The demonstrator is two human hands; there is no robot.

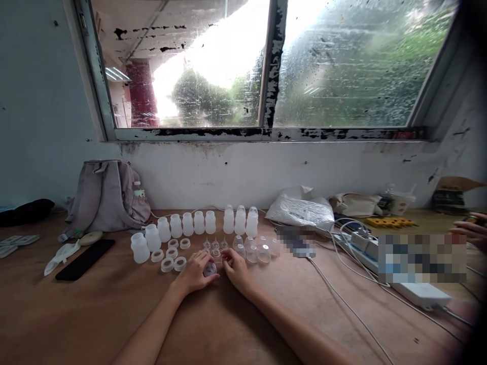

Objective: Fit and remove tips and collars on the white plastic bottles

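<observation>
Left hand (pixel 196 274) is pinching a small clear silicone nipple (pixel 210 269) down on the wooden table (pixel 95 314). Right hand (pixel 236 266) is sitting just to its right, fingers loosely curled and holding nothing, so the left is nearer. Bottle rings (pixel 173 263) are lying just left.

One head cam only, no 2nd view to overlap. Looks fwd and slightly down across the brown surface (pixel 95 314) toward the window (pixel 262 66) at 12 o'clock. Forearms come in from 6 o'clock, hands (pixel 216 271) near, mid-frame; wall farther off.
</observation>
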